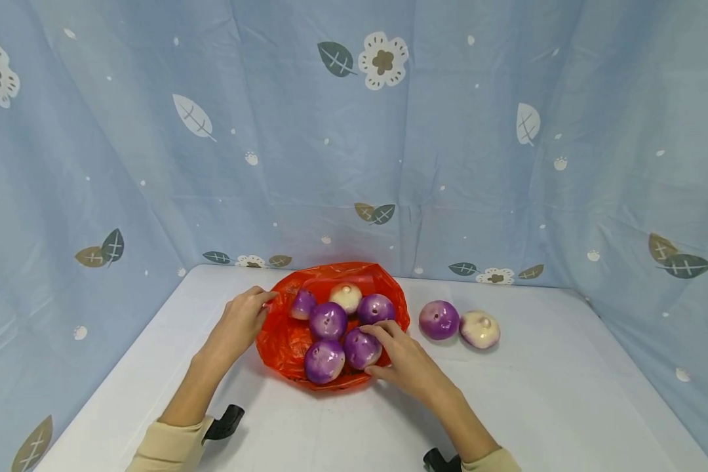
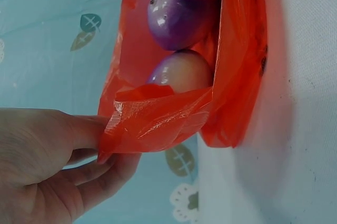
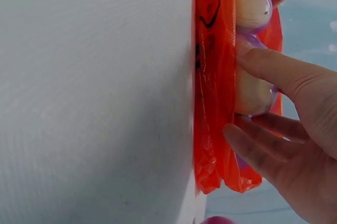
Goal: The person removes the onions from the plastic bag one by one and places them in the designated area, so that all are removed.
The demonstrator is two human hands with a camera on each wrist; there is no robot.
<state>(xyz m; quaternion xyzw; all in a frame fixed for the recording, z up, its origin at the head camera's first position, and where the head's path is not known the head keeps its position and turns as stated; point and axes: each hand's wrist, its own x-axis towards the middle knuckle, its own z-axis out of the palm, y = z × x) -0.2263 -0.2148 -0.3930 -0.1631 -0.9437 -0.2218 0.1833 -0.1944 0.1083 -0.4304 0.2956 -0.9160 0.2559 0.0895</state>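
1. Head view: left hand [image 1: 240, 320] pinches the red bag [image 1: 283, 341] at centre, probably keeping its mouth open.
2. Right hand [image 1: 408, 366] grips an onion [image 1: 361, 351] inside, lower centre, likely to settle it.

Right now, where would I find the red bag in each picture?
Head: the red bag sits just below the centre, on the white tabletop.
Left wrist: upper middle, its edge held in the left hand.
Right wrist: a tall strip right of centre, reaching the top edge.
Shared landmark: the white tabletop, beside the bag in all three.
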